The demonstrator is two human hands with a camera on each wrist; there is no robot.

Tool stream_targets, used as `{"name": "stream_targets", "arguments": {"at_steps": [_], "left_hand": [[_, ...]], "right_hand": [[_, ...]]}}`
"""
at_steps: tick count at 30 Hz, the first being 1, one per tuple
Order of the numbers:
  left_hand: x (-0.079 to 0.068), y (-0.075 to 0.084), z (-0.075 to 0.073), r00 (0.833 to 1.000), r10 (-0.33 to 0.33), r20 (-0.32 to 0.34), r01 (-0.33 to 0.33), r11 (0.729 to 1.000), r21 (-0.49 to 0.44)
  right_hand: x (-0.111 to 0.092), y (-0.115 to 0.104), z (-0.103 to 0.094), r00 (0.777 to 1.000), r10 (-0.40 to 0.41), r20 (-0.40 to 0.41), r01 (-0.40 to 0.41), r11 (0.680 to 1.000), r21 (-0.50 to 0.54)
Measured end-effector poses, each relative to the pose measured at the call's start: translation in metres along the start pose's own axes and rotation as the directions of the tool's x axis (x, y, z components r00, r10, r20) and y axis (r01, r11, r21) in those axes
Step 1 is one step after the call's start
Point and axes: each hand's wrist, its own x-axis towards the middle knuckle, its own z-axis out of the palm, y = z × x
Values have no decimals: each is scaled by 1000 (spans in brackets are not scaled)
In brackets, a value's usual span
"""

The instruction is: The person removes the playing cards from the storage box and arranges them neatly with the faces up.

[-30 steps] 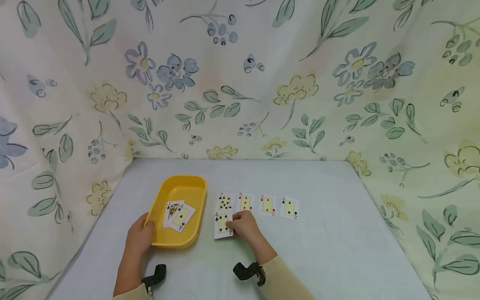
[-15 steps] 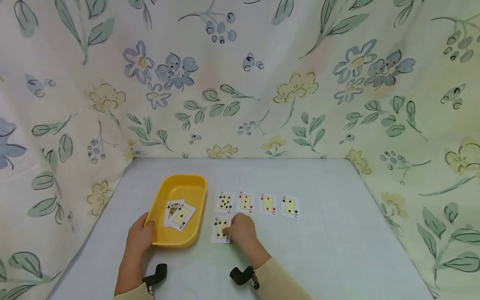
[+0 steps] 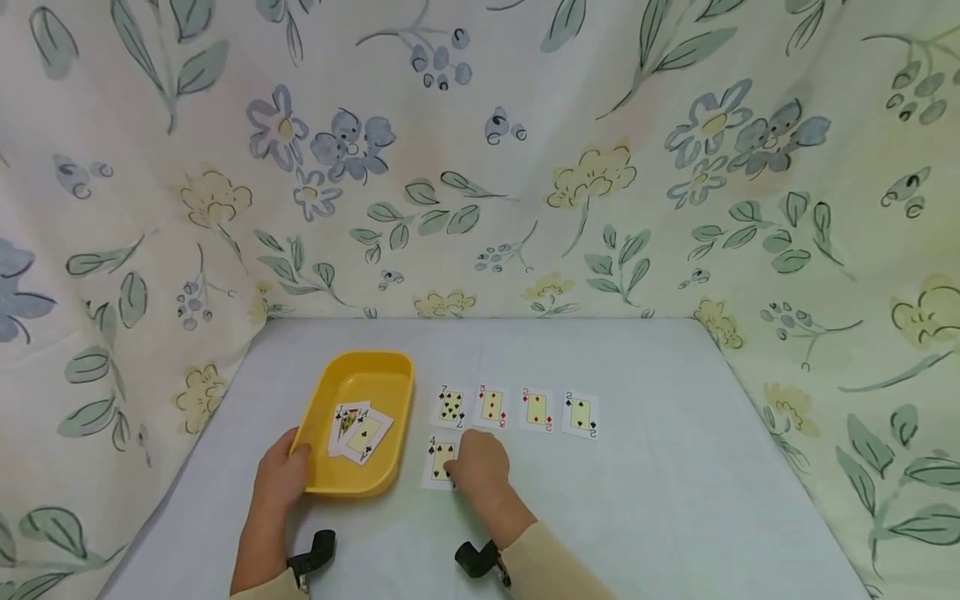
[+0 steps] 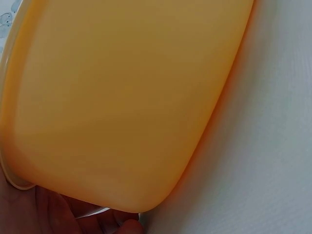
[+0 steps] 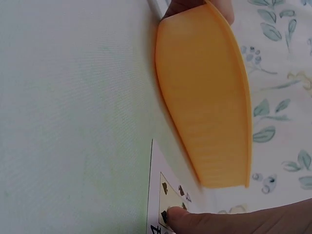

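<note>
My left hand grips the near left corner of a yellow tray, whose outer wall fills most of the left wrist view. Inside the tray lie a jack and, overlapping it, another black-suited playing card. My right hand holds the right edge of a four of spades, just right of the tray. Its thumb presses on the card's face in the right wrist view; the other fingers are hidden from sight. The card lies on or very close to the table.
Behind the four is a row of face-up cards: a seven of spades, a three of diamonds, a two of diamonds and a two of spades. A floral cloth surrounds the white table.
My right hand has drawn the four of spades toward me and slightly left, off the lower part of the seven. The left hand and tray have stayed put.
</note>
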Motion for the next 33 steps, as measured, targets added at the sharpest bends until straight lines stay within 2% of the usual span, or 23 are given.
{"name": "stream_targets", "arguments": {"at_steps": [8, 13, 17, 21, 26, 33], "left_hand": [[-1, -1, 0, 1000, 14, -3, -14, 1000, 8], [1, -3, 0, 1000, 12, 0, -12, 1000, 8], [3, -4, 1, 1000, 29, -11, -29, 999, 16], [3, -5, 1, 999, 34, -11, -34, 999, 14], [1, -3, 1, 1000, 25, -4, -25, 1000, 5], [-1, -1, 0, 1000, 15, 0, -15, 1000, -4]], "right_hand": [[-3, -1, -1, 1000, 17, -16, -17, 1000, 11], [-4, 0, -2, 999, 18, -33, -16, 997, 77], [-1, -2, -5, 997, -19, -75, 31, 987, 160], [5, -9, -14, 995, -44, -85, 68, 952, 300], [14, -22, -23, 999, -30, -24, 37, 900, 433], [26, -44, -28, 998, -43, 42, 6, 766, 643]]}}
